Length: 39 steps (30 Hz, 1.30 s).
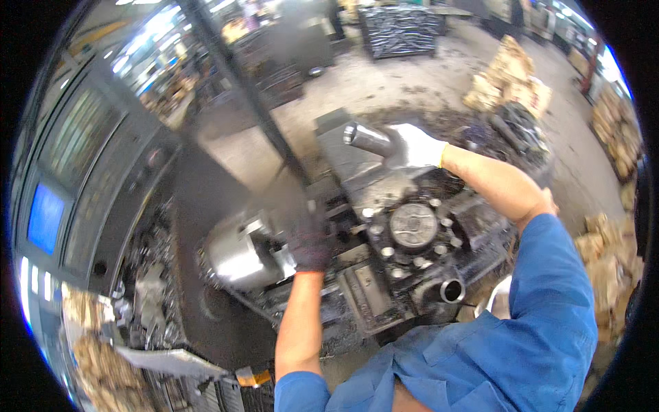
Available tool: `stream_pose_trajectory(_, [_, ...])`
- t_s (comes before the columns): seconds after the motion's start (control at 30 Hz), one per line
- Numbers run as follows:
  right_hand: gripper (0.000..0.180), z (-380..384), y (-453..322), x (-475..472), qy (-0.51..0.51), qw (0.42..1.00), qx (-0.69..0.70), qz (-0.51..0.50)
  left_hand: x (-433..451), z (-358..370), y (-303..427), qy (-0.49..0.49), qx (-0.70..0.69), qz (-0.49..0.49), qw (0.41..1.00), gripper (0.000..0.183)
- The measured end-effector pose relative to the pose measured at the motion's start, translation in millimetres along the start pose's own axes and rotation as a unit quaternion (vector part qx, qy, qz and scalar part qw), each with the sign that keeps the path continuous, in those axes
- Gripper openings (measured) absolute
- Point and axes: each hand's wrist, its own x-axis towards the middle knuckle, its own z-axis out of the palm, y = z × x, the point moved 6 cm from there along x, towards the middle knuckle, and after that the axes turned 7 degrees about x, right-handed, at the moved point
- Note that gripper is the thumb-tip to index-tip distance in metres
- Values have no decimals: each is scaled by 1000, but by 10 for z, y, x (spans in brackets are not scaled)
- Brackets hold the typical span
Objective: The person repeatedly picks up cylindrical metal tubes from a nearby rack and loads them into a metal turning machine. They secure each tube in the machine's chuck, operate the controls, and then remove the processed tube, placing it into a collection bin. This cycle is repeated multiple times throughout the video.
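My right hand (414,146), in a white glove, grips a hollow metal tube (366,139) whose machined end points left, over the grey surface of the machine (334,141). My left hand (310,242), in a dark glove, is blurred beside the shiny lathe chuck (242,253); whether its fingers hold anything cannot be told. Between my arms sits a round tool turret (414,225) ringed with bolts. Nearer my body, a second metal tube (452,291) shows its open end.
A dark upright post (257,110) crosses the view beyond my left hand. Metal chips (149,278) lie left of the chuck. Stuffed sacks (507,77) rest on the floor at the upper right. A crate of metal parts (401,32) stands at the back.
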Motion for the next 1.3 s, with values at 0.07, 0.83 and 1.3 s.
stream_pose_trajectory(0.07, [57, -535, -290, -505, 66, 996, 24, 54, -76, -34, -87, 12, 29, 3, 1000, 72])
stream_pose_trajectory(0.83, [65, 264, -1251, -2809, -72, 994, 47, 69, 24, -512, 281, 9, 88, 75, 993, 64])
stream_pose_trajectory(1.3, [39, 57, -901, -64, -163, 944, -282, -46, -4067, 24, -652, 43, -567, -539, 622, 23])
